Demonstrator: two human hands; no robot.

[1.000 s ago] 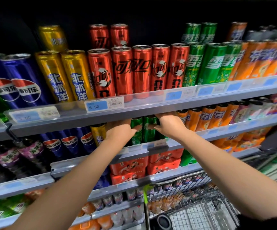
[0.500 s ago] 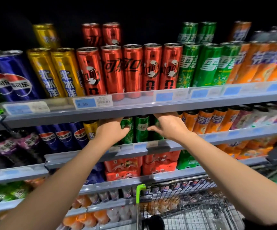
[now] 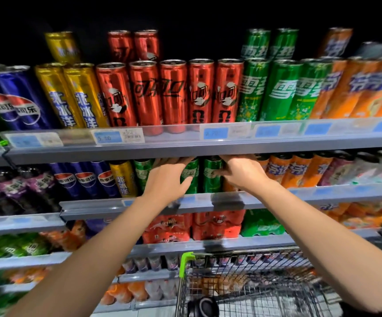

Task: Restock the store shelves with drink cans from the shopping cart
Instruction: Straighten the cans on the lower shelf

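Observation:
Two green cans stand side by side on the middle shelf (image 3: pixel 208 202), under the red-can shelf (image 3: pixel 185 147). My left hand (image 3: pixel 169 179) reaches in from the left, its fingers spread and fairly straight against the left green can (image 3: pixel 191 176), thumb low on its front. From the right, my right hand (image 3: pixel 242 172) curls its fingers round the side of the right green can (image 3: pixel 211 177), with the thumb up near the can's top. Below my arms is the wire shopping cart (image 3: pixel 254 271); its contents are blurred.
More green, gold (image 3: pixel 123 179) and blue cans stand left of my hands, orange cans (image 3: pixel 297 170) to the right. The top shelf holds blue, gold, red (image 3: pixel 174 94), green and orange cans. Red and green multipacks (image 3: pixel 263 223) sit below. The cart has a green handle corner (image 3: pixel 186 261).
The view has shifted slightly left and down. My left hand has drawn back a little and spread its fingers on the green can. My right hand stays on its can.

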